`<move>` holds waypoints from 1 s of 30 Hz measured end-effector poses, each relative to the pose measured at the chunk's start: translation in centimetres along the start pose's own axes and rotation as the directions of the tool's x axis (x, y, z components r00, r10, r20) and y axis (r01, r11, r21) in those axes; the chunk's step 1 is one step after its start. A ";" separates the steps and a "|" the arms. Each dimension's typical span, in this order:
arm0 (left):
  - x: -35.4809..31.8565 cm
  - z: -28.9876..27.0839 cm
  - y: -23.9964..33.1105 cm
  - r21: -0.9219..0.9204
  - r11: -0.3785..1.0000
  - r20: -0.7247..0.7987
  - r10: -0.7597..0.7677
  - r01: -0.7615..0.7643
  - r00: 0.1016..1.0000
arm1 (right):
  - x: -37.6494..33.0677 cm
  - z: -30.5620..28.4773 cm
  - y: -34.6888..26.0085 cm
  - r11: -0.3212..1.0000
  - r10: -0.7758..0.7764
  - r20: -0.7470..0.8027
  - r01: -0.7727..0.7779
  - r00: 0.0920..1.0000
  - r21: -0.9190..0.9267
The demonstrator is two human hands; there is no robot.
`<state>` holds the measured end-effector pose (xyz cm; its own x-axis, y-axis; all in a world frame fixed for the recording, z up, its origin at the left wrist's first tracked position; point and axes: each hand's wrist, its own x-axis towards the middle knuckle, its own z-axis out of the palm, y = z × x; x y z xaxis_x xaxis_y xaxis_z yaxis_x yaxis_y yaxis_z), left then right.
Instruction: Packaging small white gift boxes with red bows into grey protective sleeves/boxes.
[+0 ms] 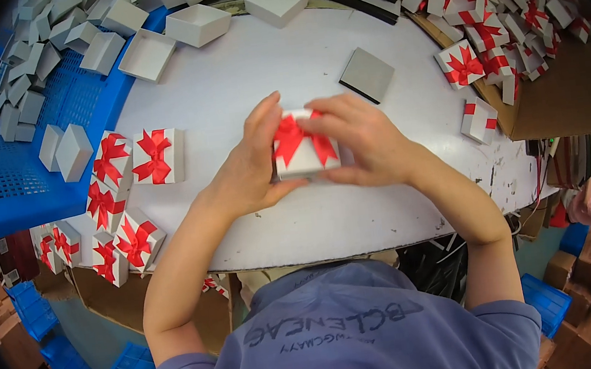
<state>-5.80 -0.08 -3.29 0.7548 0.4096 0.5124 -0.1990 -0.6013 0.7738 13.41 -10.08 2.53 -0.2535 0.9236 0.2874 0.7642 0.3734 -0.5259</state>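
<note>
A small white gift box (305,163) with a red ribbon bow is between my hands above the middle of the white table. My left hand (252,156) is curved round its left side, thumb along the near edge. From the right my right hand (367,140) grips it, fingers over the top by the bow and thumb at the near edge; these fingers are slightly blurred. Beyond my right hand lies a grey square pad (367,75) with a dark edge. Several finished boxes with red bows (156,157) sit on the table's left side.
A blue plastic crate (73,89) heaped with plain white box parts stands at the far left. Open white box pieces (198,25) lie along the far edge. At the far right, a cardboard carton (563,99) holds many ribboned boxes, with one ribboned box (479,120) beside it.
</note>
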 end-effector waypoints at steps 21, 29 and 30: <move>6.5 -13.1 -4.6 0.820 0.111 -0.459 -0.459 0.562 0.761 | -2.2 -0.5 3.7 0.879 0.251 -0.131 -0.282 0.959 -0.385; 5.8 -4.5 2.3 0.741 0.671 0.095 -0.162 0.039 0.982 | -3.5 -3.3 1.1 0.921 -0.120 -0.546 -0.113 0.829 -0.374; 5.7 -2.0 3.3 0.554 0.815 0.123 -0.283 0.171 0.951 | -3.0 -1.9 1.6 0.918 -0.254 -0.479 0.054 0.840 -0.393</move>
<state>-3.38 1.64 2.98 0.8510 0.4755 0.2229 0.3132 -0.8002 0.5114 16.54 -12.47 2.38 -0.1234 0.6398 0.7585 0.9208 0.3588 -0.1529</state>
